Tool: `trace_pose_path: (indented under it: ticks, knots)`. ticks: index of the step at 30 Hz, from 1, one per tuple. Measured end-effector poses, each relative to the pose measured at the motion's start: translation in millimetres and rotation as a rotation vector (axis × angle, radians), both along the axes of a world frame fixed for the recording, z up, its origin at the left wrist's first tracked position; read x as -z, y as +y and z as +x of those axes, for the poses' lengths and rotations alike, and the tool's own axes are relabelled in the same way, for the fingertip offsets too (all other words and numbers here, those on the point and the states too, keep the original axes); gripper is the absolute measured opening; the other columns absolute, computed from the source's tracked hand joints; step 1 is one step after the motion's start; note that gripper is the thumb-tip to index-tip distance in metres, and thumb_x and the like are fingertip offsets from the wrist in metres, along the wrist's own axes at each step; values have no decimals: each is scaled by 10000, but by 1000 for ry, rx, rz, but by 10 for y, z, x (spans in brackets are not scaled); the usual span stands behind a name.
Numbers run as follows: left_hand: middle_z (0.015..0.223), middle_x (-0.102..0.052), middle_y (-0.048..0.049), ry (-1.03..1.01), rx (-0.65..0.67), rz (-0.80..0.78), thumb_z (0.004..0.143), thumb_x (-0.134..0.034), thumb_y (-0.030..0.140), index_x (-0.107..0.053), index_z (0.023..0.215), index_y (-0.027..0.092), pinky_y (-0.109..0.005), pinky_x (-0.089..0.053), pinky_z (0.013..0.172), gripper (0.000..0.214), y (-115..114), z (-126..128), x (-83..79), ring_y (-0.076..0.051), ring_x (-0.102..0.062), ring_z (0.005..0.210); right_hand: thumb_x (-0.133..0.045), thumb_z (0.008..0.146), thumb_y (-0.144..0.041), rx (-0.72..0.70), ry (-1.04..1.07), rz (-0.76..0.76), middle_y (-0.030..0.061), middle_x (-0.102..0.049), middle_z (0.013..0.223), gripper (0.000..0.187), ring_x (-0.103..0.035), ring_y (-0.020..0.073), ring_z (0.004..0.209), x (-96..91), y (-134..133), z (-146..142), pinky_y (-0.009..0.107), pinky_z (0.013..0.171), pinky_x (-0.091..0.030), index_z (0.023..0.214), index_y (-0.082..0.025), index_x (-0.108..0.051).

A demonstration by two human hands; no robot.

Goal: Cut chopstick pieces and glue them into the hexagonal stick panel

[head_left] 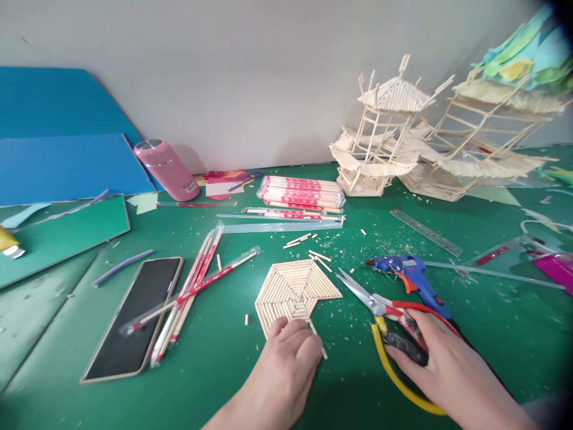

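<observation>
My left hand [286, 364] rests on the near edge of a flat hexagonal panel [293, 289] made of glued wooden sticks, its fingers curled down and pinching a thin loose stick [323, 352]. My right hand [441, 364] lies over the red and yellow handles of the scissors [373, 301], fingers wrapped on the black grip. The scissor blades point up and left on the green mat. A blue glue gun [414, 278] lies just behind the scissors.
A phone [134, 316] and wrapped chopsticks [192, 286] lie at left, a chopstick bundle [299, 194] and a pink bottle [165, 167] behind. Stick pagoda models [385, 131] stand at back right. A ruler [425, 233] and stick scraps litter the mat.
</observation>
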State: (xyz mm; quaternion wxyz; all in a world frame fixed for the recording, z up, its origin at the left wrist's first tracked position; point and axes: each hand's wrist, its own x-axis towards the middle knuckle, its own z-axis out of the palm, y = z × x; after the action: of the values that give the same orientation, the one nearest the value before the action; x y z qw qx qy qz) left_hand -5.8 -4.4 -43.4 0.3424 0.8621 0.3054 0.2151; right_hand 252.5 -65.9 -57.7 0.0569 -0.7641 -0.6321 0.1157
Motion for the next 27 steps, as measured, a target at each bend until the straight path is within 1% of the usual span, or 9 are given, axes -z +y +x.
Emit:
trace_pose_path:
  ticks: [2,4,7,10,13,16,19,24,27]
  knots:
    - [791,-573,-71,61,18,79,873,-313,77,-492,839,166,-349,-354,711,203,27,0,30,-192,-474,760,-497,772,-487,-51,-76,68,129,-606,1033,482,-601,261,904,27,-11,30,362,715,-500,1108,-142,-482]
    - [818,-578,-76,84,4,88,874,-319,75,-488,861,164,-347,-362,722,191,56,0,39,-195,-484,785,-508,765,-500,-106,-152,129,155,-589,1068,523,-577,282,941,20,-21,64,386,745,-491,1114,-110,-486]
    - [806,-572,-71,90,11,78,875,-318,75,-479,841,167,-341,-371,719,189,92,-9,31,-187,-484,766,-515,767,-511,-143,-198,207,160,-581,1059,531,-558,293,952,-104,-18,63,414,778,-472,1108,-104,-498]
    - [788,-566,-66,85,32,75,875,-322,77,-480,839,166,-342,-380,717,185,116,-33,18,-183,-487,750,-483,832,-427,-184,-107,281,106,-588,1038,340,-558,244,944,-291,59,-78,378,791,-457,1072,-189,-526]
    - [787,-567,-67,90,35,82,877,-326,80,-491,862,162,-342,-393,714,185,126,-71,17,-183,-488,751,-447,875,-258,-288,27,326,87,-598,987,197,-563,204,918,-365,252,-346,343,783,-447,1028,-200,-557]
    - [780,-565,-67,99,10,88,881,-317,90,-501,884,163,-340,-403,702,198,125,-114,28,-187,-486,751,-423,878,-188,-428,138,262,59,-591,900,210,-561,179,829,-297,500,-621,309,689,-452,991,-210,-599]
    - [772,-558,-66,91,-25,81,879,-322,91,-500,869,161,-338,-404,694,192,114,-154,49,-189,-485,749,-433,869,-148,-461,158,222,37,-572,827,210,-541,169,788,-208,682,-797,305,686,-438,932,-213,-623]
    - [801,-546,-73,86,-26,144,865,-353,81,-513,889,153,-351,-378,698,176,81,-189,111,-200,-460,781,-437,872,-144,-474,150,193,19,-556,788,201,-518,166,777,-144,771,-868,301,699,-417,858,-218,-624]
    - [776,-514,-70,125,-35,233,852,-343,84,-519,809,147,-364,-349,673,193,60,-187,179,-202,-434,753,-451,867,-151,-480,144,181,17,-551,792,178,-509,168,782,-128,783,-874,306,714,-407,844,-217,-614]
